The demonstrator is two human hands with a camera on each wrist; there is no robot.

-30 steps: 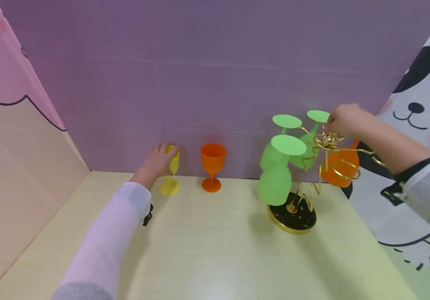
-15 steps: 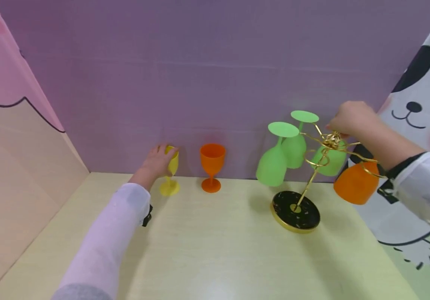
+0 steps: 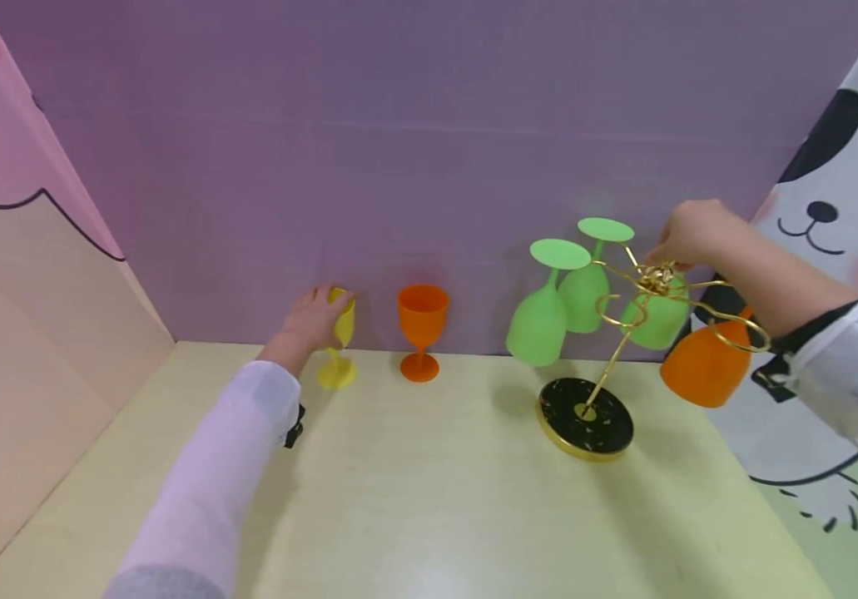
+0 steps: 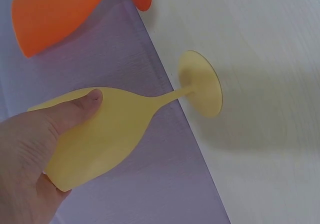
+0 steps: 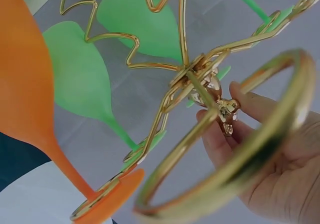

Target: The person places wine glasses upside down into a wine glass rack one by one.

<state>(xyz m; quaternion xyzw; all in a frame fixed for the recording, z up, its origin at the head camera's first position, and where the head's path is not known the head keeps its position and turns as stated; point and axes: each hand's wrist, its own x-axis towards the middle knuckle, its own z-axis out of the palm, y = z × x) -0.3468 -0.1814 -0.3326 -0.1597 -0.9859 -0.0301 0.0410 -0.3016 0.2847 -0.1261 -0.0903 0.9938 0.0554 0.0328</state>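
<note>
At the back of the table my left hand [image 3: 314,319] grips the bowl of an upright yellow goblet [image 4: 107,134], thumb on one side, with its foot on or just above the tabletop. My right hand [image 3: 701,237] pinches the gold ornament [image 5: 227,111] on top of a gold glass rack [image 3: 608,366]. The rack's round black base [image 3: 586,416] sits on the table. Several goblets hang upside down from its arms: green goblets [image 3: 537,324] at the left and back, and one orange goblet [image 3: 706,366] at the right.
A second orange goblet [image 3: 421,312] stands upright between the yellow goblet and the rack, close to the purple backdrop [image 3: 429,166]. A pink printed panel [image 3: 61,333] borders the table [image 3: 429,491] on the left, a panda-print panel [image 3: 796,433] on the right.
Under my right hand the rack has turned: the front green goblet has swung around and the orange one has come forward on the right. My left hand stays on the yellow goblet.
</note>
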